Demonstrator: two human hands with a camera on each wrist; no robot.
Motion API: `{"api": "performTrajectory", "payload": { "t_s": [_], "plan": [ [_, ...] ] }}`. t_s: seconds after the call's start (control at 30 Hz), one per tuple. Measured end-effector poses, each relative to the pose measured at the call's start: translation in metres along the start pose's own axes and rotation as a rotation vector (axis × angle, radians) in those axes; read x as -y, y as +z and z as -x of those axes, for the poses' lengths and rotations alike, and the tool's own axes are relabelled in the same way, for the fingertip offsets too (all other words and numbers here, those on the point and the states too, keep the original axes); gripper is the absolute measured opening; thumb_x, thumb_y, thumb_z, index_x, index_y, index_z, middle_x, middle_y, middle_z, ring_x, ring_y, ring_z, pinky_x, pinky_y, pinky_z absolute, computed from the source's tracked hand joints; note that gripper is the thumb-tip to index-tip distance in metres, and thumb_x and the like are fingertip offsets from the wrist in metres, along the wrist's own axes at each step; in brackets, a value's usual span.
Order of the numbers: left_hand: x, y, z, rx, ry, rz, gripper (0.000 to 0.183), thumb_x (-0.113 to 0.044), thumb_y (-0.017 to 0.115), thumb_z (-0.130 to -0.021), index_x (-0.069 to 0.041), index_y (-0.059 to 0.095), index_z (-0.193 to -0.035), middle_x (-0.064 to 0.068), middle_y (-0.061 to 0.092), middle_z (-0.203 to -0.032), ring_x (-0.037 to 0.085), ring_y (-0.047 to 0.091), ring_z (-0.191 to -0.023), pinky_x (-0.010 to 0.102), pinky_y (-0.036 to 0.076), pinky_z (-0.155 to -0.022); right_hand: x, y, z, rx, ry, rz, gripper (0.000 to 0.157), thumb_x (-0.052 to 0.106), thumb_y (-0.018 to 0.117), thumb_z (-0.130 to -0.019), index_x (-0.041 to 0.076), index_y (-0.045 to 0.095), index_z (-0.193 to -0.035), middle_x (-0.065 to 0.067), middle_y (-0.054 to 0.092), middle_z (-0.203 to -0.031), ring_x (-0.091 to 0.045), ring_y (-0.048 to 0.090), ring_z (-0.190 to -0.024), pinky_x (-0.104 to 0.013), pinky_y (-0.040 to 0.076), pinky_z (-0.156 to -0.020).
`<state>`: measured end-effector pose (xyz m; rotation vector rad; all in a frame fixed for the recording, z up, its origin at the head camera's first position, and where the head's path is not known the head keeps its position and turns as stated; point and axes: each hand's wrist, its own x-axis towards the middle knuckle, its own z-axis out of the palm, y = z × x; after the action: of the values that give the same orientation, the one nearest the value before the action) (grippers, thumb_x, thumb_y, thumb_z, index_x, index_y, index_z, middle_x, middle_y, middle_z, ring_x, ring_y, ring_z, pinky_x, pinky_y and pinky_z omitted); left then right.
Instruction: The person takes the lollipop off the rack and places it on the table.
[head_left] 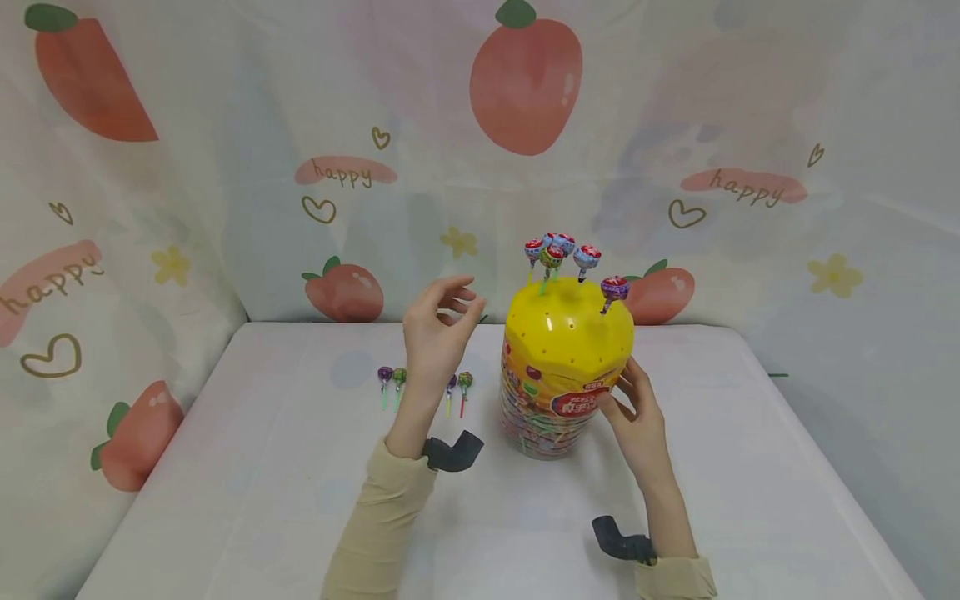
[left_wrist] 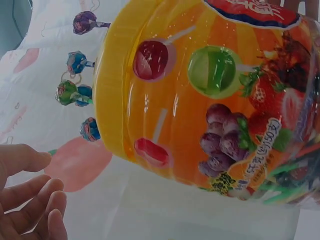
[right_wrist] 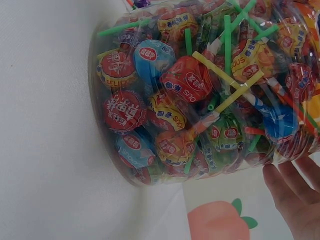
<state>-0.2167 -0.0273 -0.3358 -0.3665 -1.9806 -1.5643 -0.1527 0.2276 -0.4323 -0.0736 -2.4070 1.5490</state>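
White tabletop (head_left: pixel 285 500): we find the lollipop jar (head_left: pixel 543 383) at one o'clock, right hand (head_left: pixel 637 425) curled round its side, left hand (head_left: pixel 438 329) loosely spread. We judge it heavy, slick; hold its ribbed walls (head_left: pixel 546 437).

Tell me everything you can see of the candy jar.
The candy jar is a ribbed, clear, plastic-looking tub packed with wrapped lollipops, with an orange label printed with fruit and lollipops. Its yellow lid has small holes; several upright lollipops stick out of it. It stands roughly upright on the white table. The right hand touches its side with fingers and thumb.
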Motion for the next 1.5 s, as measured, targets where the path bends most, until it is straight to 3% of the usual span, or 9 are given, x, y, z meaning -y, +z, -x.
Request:
{"api": "performTrajectory", "payload": {
  "t_s": [0.27,0.7,1.03,1.5],
  "plan": [
    [-0.017,0.012,-0.004,0.042,0.038,0.019,0.028,-0.015,0.073,-0.085,-0.007,0.068,-0.111,0.01,0.069,-0.094,0.023,0.064,-0.081,0.027,0.051,-0.066,0.002,0.0,0.001,-0.002,-0.018,-0.017,0.066,0.022,0.057,-0.096,0.02,0.023,-0.153,-0.008,0.036,-0.153,-0.028,0.038,-0.139,-0.053,0.036,-0.109],
    [-0.043,0.035,-0.001,0.151,0.079,0.021,0.028,-0.015,0.072,-0.086,-0.007,0.067,-0.113,0.009,0.068,-0.097,0.018,0.062,-0.083,0.02,0.052,-0.068,0.001,0.0,0.001,-0.002,-0.03,-0.035,0.067,0.021,0.058,-0.096,0.018,0.023,-0.153,-0.01,0.035,-0.153,-0.031,0.036,-0.14,-0.056,0.035,-0.11],
    [-0.054,0.058,0.007,0.268,0.097,0.071,0.031,-0.015,0.07,-0.087,-0.007,0.065,-0.116,0.007,0.067,-0.099,0.015,0.063,-0.087,0.014,0.052,-0.072,-0.001,0.0,0.0,0.003,-0.037,-0.044,0.067,0.021,0.058,-0.096,0.019,0.023,-0.153,-0.01,0.035,-0.153,-0.031,0.037,-0.139,-0.057,0.035,-0.11],
    [-0.066,0.075,0.011,0.315,0.116,0.054,0.032,-0.017,0.07,-0.088,-0.01,0.064,-0.119,0.005,0.071,-0.103,0.01,0.066,-0.09,0.011,0.05,-0.074,0.003,-0.001,0.002,0.012,-0.013,-0.046,0.069,0.022,0.059,-0.095,0.02,0.021,-0.153,-0.011,0.033,-0.154,-0.034,0.035,-0.141,-0.057,0.033,-0.111]
  ]
}}
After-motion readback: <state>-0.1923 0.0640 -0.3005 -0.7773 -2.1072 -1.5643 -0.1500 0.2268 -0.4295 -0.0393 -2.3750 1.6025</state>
